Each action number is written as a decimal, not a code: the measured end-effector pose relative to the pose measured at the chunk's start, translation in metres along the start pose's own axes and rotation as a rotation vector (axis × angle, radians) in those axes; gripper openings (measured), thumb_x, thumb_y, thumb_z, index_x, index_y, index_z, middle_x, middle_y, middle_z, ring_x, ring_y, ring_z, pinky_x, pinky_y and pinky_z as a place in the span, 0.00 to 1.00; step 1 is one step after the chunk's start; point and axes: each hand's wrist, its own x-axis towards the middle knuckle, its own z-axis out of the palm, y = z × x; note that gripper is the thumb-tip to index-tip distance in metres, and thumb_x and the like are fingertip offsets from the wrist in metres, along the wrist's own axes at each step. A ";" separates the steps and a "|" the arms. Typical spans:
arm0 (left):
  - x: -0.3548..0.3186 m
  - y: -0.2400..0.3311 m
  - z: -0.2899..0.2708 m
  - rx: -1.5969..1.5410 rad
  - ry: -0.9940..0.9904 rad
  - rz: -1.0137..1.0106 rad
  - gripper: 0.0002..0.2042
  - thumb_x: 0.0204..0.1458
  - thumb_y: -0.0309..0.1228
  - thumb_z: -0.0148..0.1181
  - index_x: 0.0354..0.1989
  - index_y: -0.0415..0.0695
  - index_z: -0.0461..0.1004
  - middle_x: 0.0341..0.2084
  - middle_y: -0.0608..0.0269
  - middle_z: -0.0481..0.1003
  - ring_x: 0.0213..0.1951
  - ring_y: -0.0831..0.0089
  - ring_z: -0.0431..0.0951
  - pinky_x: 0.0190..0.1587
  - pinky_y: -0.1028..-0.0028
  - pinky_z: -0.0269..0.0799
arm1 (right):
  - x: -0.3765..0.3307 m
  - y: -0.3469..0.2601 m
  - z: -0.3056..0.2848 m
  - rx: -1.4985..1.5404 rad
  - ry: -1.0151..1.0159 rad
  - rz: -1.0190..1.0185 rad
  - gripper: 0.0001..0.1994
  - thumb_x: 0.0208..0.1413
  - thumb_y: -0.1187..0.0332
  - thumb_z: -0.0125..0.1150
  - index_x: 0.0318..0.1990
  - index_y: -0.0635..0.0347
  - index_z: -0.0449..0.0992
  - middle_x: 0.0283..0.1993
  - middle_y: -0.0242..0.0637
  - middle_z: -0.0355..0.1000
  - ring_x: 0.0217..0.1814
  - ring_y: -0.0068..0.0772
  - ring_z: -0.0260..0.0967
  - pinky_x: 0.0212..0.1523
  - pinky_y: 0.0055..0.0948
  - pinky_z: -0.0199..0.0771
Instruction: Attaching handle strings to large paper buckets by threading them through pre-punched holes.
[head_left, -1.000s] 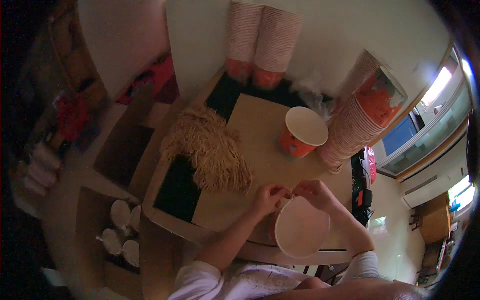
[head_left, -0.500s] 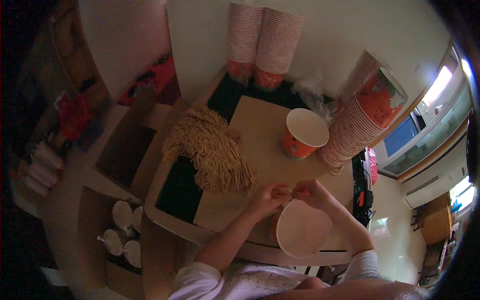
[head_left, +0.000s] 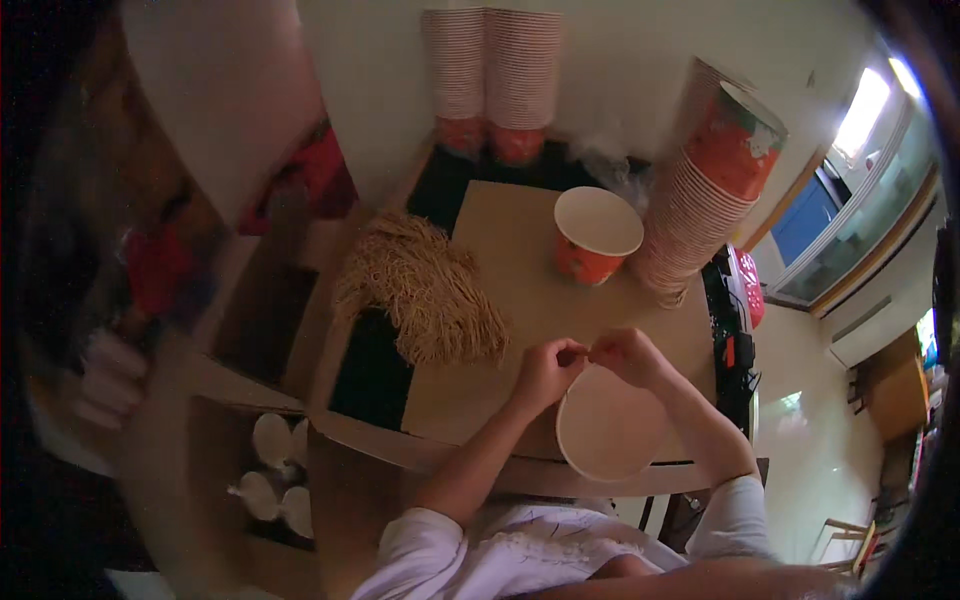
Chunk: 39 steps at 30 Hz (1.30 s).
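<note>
Close in front of me a paper bucket [head_left: 612, 425] tips its wide pale mouth toward me, at the near edge of the table. My left hand [head_left: 552, 374] is closed in a pinch at the bucket's far rim. Just right of it, my right hand [head_left: 630, 358] pinches at the same spot, its fingertips almost meeting the left ones. A small tan bit of cord [head_left: 591, 357] shows between the fingertips; most of it is hidden. Left of my hands lies a loose heap of tan cords [head_left: 425, 290]. Another orange paper bucket [head_left: 590, 262] stands upright beyond my hands.
Tall stacks of nested buckets [head_left: 520, 75] stand against the wall, and more stacked buckets [head_left: 700, 200] lean at the right. Clear plastic wrap [head_left: 605, 155] lies between them. A cardboard box [head_left: 225, 480] at lower left holds several pale rolled items. Black cables [head_left: 738, 350] run along the right edge.
The view has shifted a little, so the table's things sit differently in the picture. Both hands stay pinched together at the bucket's rim; a thin strand seen across its mouth no longer shows clearly.
</note>
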 end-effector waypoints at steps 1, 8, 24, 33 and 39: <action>0.002 -0.004 0.002 0.002 0.050 0.026 0.07 0.44 0.26 0.59 0.31 0.37 0.74 0.25 0.59 0.76 0.29 0.77 0.75 0.34 0.75 0.71 | 0.001 0.000 -0.002 -0.064 -0.010 0.030 0.07 0.46 0.68 0.60 0.26 0.62 0.75 0.22 0.32 0.70 0.26 0.17 0.63 0.28 0.22 0.66; 0.001 -0.010 0.005 -0.209 0.019 0.012 0.10 0.46 0.24 0.58 0.38 0.38 0.71 0.27 0.62 0.75 0.30 0.78 0.74 0.34 0.77 0.70 | 0.004 0.013 0.002 0.154 -0.061 0.019 0.06 0.45 0.68 0.61 0.27 0.62 0.74 0.22 0.33 0.70 0.25 0.17 0.62 0.26 0.24 0.66; 0.007 0.008 0.016 -0.235 0.054 -0.244 0.07 0.52 0.27 0.53 0.34 0.37 0.73 0.27 0.63 0.75 0.29 0.77 0.74 0.33 0.77 0.70 | 0.001 0.033 -0.004 0.103 0.093 -0.061 0.05 0.44 0.70 0.59 0.26 0.61 0.74 0.21 0.31 0.71 0.23 0.17 0.64 0.24 0.23 0.67; 0.013 -0.015 0.018 -0.354 0.128 -0.209 0.08 0.52 0.31 0.53 0.31 0.38 0.74 0.22 0.68 0.74 0.23 0.82 0.72 0.27 0.80 0.69 | -0.007 0.027 -0.009 0.008 0.075 -0.011 0.06 0.44 0.69 0.58 0.26 0.62 0.72 0.20 0.32 0.69 0.22 0.19 0.63 0.24 0.25 0.66; 0.014 -0.010 0.017 -0.078 0.059 -0.057 0.10 0.52 0.33 0.53 0.30 0.37 0.74 0.20 0.67 0.74 0.23 0.80 0.72 0.27 0.79 0.69 | -0.004 0.030 -0.010 0.029 0.082 -0.039 0.06 0.44 0.69 0.58 0.26 0.62 0.72 0.21 0.34 0.70 0.24 0.20 0.64 0.28 0.25 0.67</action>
